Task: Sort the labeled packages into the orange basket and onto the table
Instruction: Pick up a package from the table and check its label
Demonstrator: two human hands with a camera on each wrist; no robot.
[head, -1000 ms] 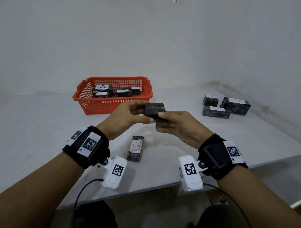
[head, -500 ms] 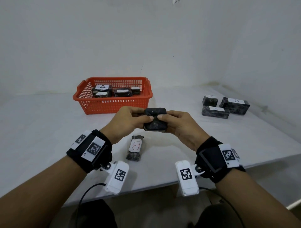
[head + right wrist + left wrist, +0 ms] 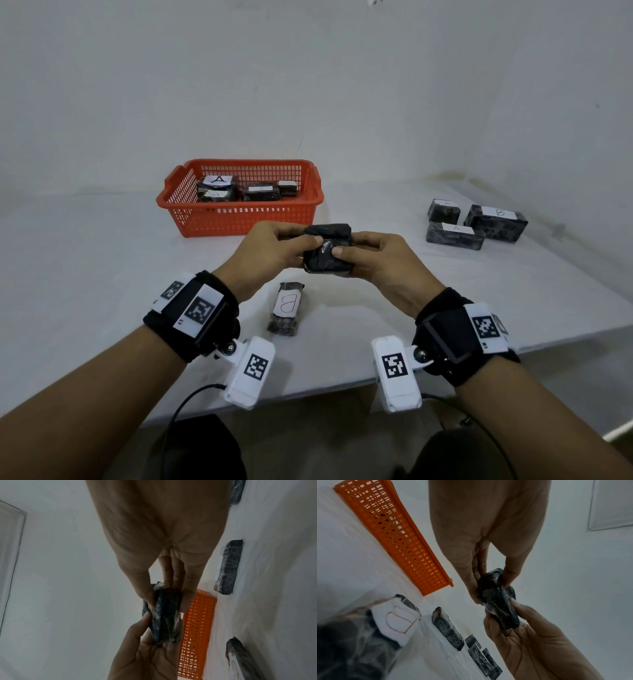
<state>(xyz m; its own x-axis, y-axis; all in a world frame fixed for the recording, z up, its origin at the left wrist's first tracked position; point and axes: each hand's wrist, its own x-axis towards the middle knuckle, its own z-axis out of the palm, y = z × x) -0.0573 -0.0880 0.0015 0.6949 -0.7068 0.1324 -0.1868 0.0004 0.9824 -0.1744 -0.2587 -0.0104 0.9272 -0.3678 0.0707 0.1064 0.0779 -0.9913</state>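
Note:
Both hands hold one dark wrapped package (image 3: 327, 251) in the air above the table's middle; its label does not show. My left hand (image 3: 274, 253) pinches its left end between thumb and fingers, and my right hand (image 3: 373, 263) pinches the right end. The same package (image 3: 500, 601) fills the wrist views (image 3: 164, 615). The orange basket (image 3: 239, 219) stands behind, with several dark packages labelled A inside. A package labelled B (image 3: 287, 308) lies on the table below my hands.
Three dark packages lie at the right of the white table (image 3: 85, 274): two marked A (image 3: 454, 235), (image 3: 443, 210) and one marked B (image 3: 496, 222). The table's front edge runs just under my wrists. A white wall stands close behind the basket.
The held package has been turned between both hands so a broad dark face now points up at me. The hands dropped slightly towards me; nothing else moved.

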